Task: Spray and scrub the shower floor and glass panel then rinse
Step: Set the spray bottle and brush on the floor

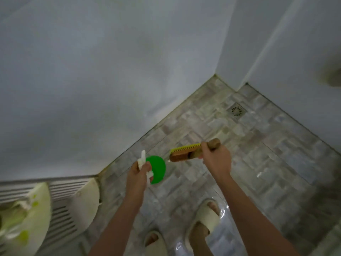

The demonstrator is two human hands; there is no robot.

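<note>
Our left hand point(139, 174) curls round the trigger of the green spray bottle point(157, 169) and our right hand point(216, 160) grips the wooden scrub brush point(182, 154), both above the tiled shower floor point(276, 156) on our side of the floor drain point(236, 110), so we should mist evenly toward that drain before scrubbing.

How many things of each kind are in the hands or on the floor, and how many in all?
Spray bottle: 1
Brush: 1
Slippers: 2
Drain: 1
Total: 5
</note>
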